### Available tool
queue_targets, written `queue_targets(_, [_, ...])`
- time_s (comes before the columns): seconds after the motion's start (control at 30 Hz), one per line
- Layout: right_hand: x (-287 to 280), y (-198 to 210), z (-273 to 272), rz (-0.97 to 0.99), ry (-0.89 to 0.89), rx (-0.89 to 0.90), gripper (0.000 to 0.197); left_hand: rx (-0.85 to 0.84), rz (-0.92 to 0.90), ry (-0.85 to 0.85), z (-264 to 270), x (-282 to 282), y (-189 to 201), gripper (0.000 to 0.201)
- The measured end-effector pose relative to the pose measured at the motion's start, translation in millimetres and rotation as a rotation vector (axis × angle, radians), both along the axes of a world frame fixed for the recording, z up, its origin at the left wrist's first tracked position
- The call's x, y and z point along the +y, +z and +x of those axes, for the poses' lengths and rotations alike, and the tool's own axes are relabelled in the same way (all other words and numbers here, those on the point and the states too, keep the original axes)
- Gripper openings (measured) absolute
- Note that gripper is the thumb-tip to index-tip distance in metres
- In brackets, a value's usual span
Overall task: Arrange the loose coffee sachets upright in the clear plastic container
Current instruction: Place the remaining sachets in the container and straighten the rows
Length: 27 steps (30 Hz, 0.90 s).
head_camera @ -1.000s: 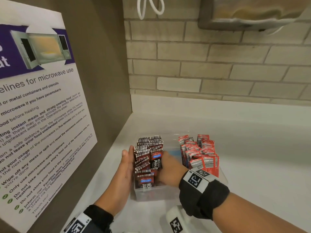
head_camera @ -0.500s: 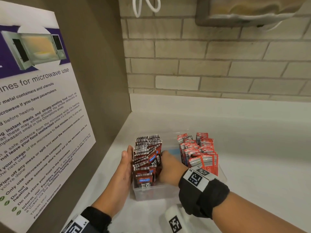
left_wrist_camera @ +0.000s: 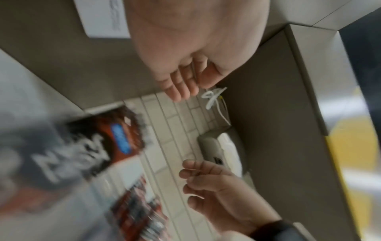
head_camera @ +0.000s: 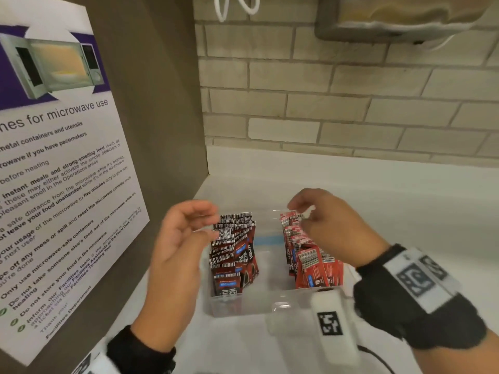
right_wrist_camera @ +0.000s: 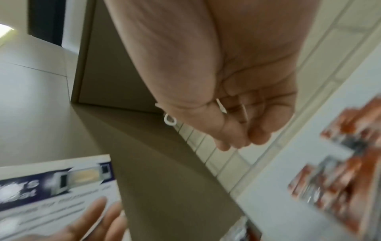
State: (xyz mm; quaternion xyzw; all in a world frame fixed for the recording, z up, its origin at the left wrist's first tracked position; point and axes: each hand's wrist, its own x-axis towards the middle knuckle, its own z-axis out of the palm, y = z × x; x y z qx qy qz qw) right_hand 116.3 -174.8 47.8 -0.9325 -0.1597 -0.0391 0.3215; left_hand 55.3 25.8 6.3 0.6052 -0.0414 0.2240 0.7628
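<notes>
Pale brick wall (head_camera: 337,103) fills the upper right of the head view, above a white counter (head_camera: 391,211); a brown side panel (head_camera: 162,117) at the left carries one microwave-use poster (head_camera: 54,157). One clear plastic container (head_camera: 243,306) sits on the counter at lower centre, its long axis running left to right across the frame.

Inside it stand two rows of coffee sachets, each row running from the near wall toward the far wall. Dark sachets (head_camera: 233,252) fill the left row, upright on their short edges with barcoded top ends pointing up and leaning slightly toward the brick wall. Red sachets (head_camera: 310,263) make the right row, also upright, a little more fanned. Individual sachets overlap too tightly to count.

Above and just left of the dark row hovers the left hand (head_camera: 178,255), palm facing right, fingers loosely curved and holding nothing. Over the far end of the red row, the right hand (head_camera: 332,225) has its fingertips drawn together at the sachet tops; whether it pinches one cannot be told from any view. Both wrist views are blurred.
</notes>
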Motion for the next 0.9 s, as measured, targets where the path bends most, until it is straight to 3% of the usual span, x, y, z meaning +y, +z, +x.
queue_targets(0.17, [-40,-14,-11,-0.112,-0.065,-0.019,0.036,0.297,0.126,-0.398,-2,-47,-1,0.041])
queue_targets(0.27, [-41,-28,-19,-0.23,0.006,-0.024,0.046,0.446,0.144,-0.499,4,-73,-3,0.06])
queue_targets(0.33, [-38,-35,-22,-0.299,0.032,-0.029,0.051,0.526,0.085,-0.522,9,-83,-3,0.069])
queue_targets(0.53, [-34,-49,-18,-0.347,0.033,-0.023,0.056,0.665,-0.149,-0.581,23,-91,-10,0.049])
queue_targets(0.73, [-36,-49,-14,-0.287,0.141,-0.031,0.036,0.712,-0.214,-0.561,27,-90,-18,0.062])
queue_targets(0.9, [-39,-47,-20,-0.452,0.143,0.013,0.034,0.701,-0.195,-0.575,28,-88,-18,0.062])
